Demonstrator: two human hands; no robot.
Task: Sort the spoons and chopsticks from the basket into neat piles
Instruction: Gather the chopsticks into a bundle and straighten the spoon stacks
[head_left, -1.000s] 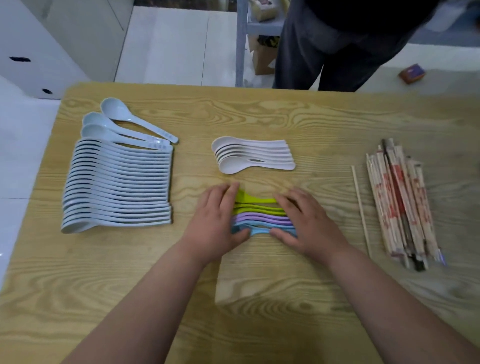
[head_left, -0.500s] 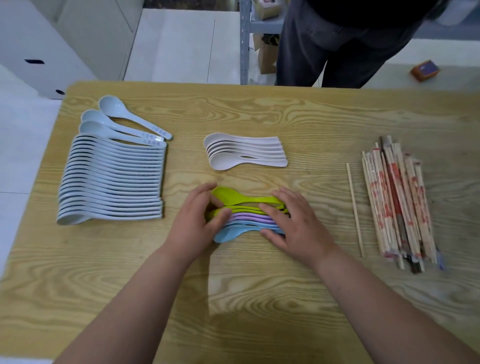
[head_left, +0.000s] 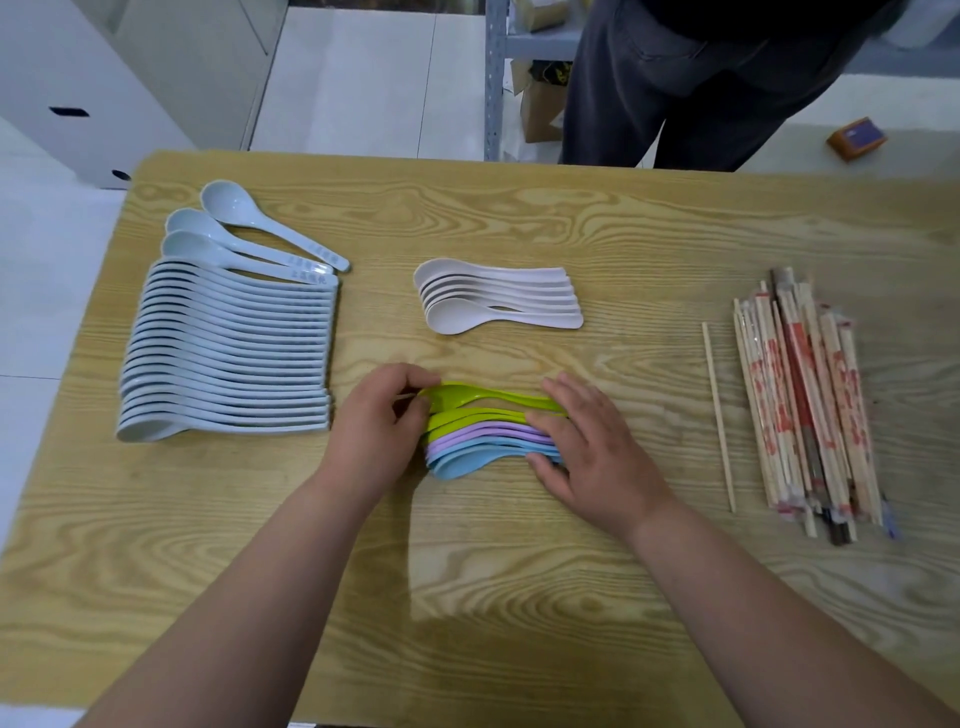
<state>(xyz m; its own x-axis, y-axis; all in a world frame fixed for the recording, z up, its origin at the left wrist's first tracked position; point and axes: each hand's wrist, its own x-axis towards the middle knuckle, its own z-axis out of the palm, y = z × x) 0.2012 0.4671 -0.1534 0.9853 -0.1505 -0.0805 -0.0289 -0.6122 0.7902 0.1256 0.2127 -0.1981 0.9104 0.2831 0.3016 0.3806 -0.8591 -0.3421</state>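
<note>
The grip of the left hand (head_left: 371, 441) pinches the top green spoon (head_left: 493, 397) by its bowl, while the right hand (head_left: 592, 452) presses flat-fingered on the coloured stack (head_left: 483, 435) at mid-counter (head_left: 519, 571), so it is best to seat that spoon squarely, handles flush.
</note>
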